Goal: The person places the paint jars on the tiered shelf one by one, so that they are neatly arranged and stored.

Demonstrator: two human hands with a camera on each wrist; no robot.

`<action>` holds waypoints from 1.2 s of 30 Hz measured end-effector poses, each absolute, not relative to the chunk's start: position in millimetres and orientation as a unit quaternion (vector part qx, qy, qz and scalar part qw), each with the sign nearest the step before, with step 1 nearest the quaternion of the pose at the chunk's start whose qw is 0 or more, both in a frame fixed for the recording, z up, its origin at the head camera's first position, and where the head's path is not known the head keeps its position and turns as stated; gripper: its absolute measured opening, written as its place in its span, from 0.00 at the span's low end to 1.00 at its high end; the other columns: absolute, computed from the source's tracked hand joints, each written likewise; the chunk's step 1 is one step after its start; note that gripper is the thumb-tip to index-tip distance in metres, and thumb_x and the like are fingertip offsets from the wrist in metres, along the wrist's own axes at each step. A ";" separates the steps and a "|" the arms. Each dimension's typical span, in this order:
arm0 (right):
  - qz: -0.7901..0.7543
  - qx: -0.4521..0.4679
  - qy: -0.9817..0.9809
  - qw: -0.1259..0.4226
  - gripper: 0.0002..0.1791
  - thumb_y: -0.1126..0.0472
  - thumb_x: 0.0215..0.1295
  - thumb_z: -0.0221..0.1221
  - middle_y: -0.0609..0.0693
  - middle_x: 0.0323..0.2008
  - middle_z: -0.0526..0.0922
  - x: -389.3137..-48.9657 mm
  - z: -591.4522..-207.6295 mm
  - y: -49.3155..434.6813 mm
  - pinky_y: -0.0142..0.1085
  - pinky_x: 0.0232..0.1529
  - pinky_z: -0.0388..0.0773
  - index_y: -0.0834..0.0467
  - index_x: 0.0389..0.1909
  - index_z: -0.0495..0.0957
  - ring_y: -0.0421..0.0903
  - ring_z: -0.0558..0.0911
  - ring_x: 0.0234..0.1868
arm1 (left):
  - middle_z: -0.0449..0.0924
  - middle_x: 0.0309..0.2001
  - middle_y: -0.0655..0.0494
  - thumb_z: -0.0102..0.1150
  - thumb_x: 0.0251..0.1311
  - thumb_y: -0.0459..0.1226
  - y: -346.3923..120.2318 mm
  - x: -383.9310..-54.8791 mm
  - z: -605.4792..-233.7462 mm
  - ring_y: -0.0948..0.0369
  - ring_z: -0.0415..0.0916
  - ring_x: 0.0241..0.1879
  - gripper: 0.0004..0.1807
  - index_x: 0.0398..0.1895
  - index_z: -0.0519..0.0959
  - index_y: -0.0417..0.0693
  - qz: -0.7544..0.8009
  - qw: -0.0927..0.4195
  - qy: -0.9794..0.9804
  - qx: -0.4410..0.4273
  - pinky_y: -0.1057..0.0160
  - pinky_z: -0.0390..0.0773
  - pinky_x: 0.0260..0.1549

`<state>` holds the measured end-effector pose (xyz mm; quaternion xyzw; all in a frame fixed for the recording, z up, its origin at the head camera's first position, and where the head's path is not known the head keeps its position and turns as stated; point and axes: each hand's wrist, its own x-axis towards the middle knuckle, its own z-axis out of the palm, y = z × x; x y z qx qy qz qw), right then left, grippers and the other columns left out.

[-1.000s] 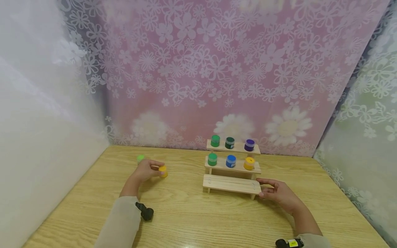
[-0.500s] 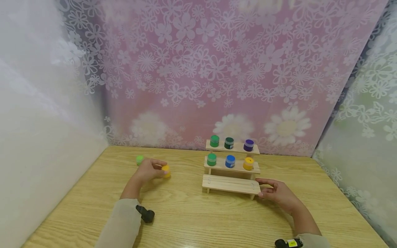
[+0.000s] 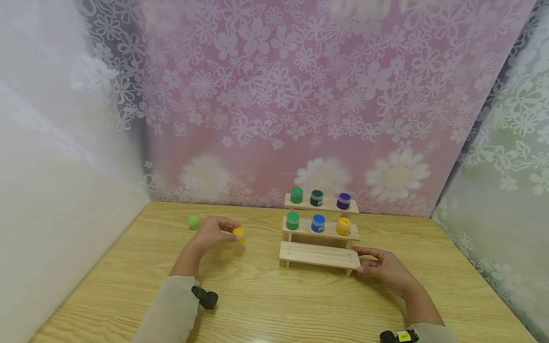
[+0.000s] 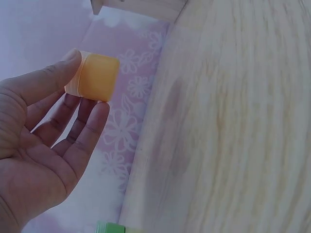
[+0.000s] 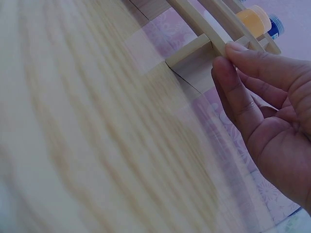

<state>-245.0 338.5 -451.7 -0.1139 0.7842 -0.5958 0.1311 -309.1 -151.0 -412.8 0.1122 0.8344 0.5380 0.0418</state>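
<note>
My left hand [image 3: 212, 233] pinches a small yellow-orange paint jar [image 4: 99, 77] between thumb and fingers, over the left part of the table. In the left wrist view the jar is held clear of the tabletop. On the right, my right hand [image 3: 388, 270] grips the end of the lowest step of a three-tier wooden stand [image 3: 319, 256], thumb and fingertips at its edge. The middle tier bears a green jar [image 3: 293, 220], a blue jar [image 3: 318, 223] and a yellow jar [image 3: 343, 226]. On the top tier are another green jar [image 3: 296, 195], a dark green jar [image 3: 316, 197] and a purple jar [image 3: 343, 201].
A light green jar [image 3: 194, 222] stands on the wooden table [image 3: 257, 305], behind and left of my left hand. A flowered pink curtain [image 3: 274, 105] hangs behind the table, with pale sheeting [image 3: 64, 166] along the left side.
My left hand has moved right with the yellow-orange jar, away from the light green jar, which shows fully now. The right hand keeps its grip on the stand.
</note>
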 end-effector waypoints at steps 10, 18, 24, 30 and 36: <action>-0.598 -0.112 0.782 0.134 0.39 0.62 0.65 0.64 0.55 0.48 0.80 -245.0 -450.6 338.5 0.36 0.47 0.80 0.70 0.71 0.57 0.44 0.83 0.45 | 0.84 0.43 0.53 0.76 0.49 0.36 -134.4 -304.4 -405.9 0.56 0.80 0.45 0.21 0.48 0.85 0.44 0.536 0.034 0.832 0.137 0.58 0.82 0.41; -0.592 -0.115 0.786 0.135 0.39 0.62 0.65 0.64 0.56 0.45 0.81 -244.5 -449.9 338.6 0.36 0.47 0.80 0.70 0.71 0.57 0.45 0.83 0.44 | 0.83 0.43 0.56 0.76 0.49 0.38 -119.1 -298.6 -399.6 0.57 0.78 0.44 0.20 0.48 0.85 0.45 0.519 0.025 0.835 0.181 0.57 0.82 0.40; -0.600 -0.114 0.779 0.139 0.39 0.62 0.65 0.63 0.55 0.45 0.82 -243.5 -448.1 337.3 0.36 0.47 0.80 0.71 0.71 0.56 0.45 0.83 0.44 | 0.83 0.43 0.56 0.77 0.48 0.38 -106.0 -295.3 -398.0 0.58 0.78 0.43 0.18 0.45 0.87 0.50 0.515 0.015 0.833 0.203 0.59 0.82 0.37; -0.612 -0.115 0.769 0.145 0.38 0.64 0.66 0.62 0.55 0.44 0.83 -242.7 -446.0 336.2 0.36 0.47 0.80 0.72 0.71 0.55 0.45 0.83 0.45 | 0.83 0.45 0.57 0.77 0.48 0.39 -93.5 -290.9 -393.1 0.59 0.78 0.43 0.18 0.45 0.87 0.50 0.501 0.011 0.836 0.224 0.61 0.82 0.35; -0.608 -0.111 0.773 0.143 0.39 0.63 0.65 0.63 0.55 0.43 0.84 -243.7 -447.4 337.0 0.36 0.47 0.80 0.72 0.71 0.56 0.46 0.84 0.45 | 0.83 0.44 0.57 0.76 0.49 0.39 -83.6 -288.2 -389.5 0.59 0.78 0.42 0.18 0.46 0.87 0.50 0.494 0.010 0.835 0.243 0.62 0.82 0.33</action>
